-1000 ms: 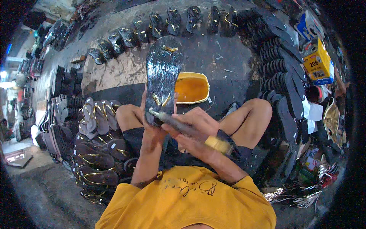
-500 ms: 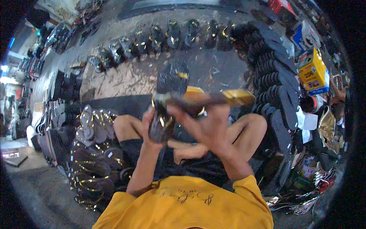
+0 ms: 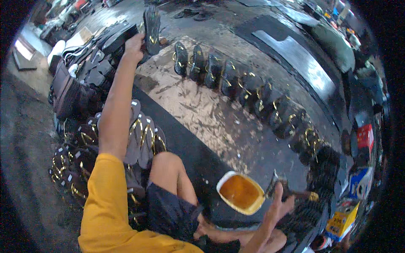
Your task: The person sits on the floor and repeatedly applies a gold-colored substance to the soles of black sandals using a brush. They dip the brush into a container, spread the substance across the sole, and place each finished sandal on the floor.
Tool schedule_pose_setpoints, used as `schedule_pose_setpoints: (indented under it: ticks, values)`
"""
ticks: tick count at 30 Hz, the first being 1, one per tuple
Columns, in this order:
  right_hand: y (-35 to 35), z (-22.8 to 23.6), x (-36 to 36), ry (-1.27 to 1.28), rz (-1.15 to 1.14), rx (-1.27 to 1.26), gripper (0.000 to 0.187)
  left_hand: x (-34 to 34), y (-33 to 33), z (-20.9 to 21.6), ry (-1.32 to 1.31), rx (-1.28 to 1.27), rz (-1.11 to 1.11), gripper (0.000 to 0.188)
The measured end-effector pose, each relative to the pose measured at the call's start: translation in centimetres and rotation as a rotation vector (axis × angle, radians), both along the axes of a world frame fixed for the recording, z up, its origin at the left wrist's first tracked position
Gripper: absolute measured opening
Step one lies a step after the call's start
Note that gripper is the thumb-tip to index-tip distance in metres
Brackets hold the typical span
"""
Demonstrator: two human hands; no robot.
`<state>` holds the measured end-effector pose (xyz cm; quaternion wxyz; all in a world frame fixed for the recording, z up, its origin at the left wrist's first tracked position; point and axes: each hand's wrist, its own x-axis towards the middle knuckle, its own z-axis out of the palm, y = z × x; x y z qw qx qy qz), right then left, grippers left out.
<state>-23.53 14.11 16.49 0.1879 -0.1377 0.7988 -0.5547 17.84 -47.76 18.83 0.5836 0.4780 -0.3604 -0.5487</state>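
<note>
Sandal [image 3: 151,26] gripped in left hand [image 3: 134,45] at 11 o'clock, beyond the sandal row [image 3: 236,82]. Brush [image 3: 291,193] clasped in right hand [image 3: 282,206] by glue tub [image 3: 240,192], 5 o'clock. Sandal best set flat, row-aligned.

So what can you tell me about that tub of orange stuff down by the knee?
The tub is a small, roughly rectangular container with rounded corners and a pale cream rim, plastic by the look of it. It stands open and upright on the dark mat, tilted only by the lens, and is nearly full of a glossy amber-orange liquid. It sits just right of the bare knee. The right hand holds a brush at its right edge; whether the bristles touch the liquid is unclear.
</note>
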Motion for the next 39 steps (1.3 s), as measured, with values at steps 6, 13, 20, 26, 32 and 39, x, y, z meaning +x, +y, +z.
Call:
schedule_pose_setpoints:
  ticks: [6,13,20,26,32,39]
  values:
    - [1.4,-2.2,-1.3,0.117,-0.111,0.179,0.042,-7.2,-5.6,-19.2,-0.162,0.451,0.208,0.024]
    - [-2.0,-3.3,-4.4,0.205,0.039,0.269,0.051,2.4,-8.5,-21.9,-0.706,0.229,0.415,0.035]
    - [0.5,0.6,-4.5,0.718,0.134,0.241,0.039,-16.8,22.9,-6.5,-0.925,-0.587,0.220,0.058]
    - [2.7,4.4,1.2,0.305,0.196,0.257,0.019,2.8,33.3,-2.6,-1.675,0.348,-0.158,0.098]
    - [6.1,-2.4,2.1,0.683,0.472,0.401,0.021,5.9,34.4,-5.0,-1.768,0.072,-0.291,0.096]
    - [9.4,-1.8,-0.4,0.441,0.045,0.074,0.024,6.6,37.4,-1.6,-1.684,-0.344,-0.044,0.070]
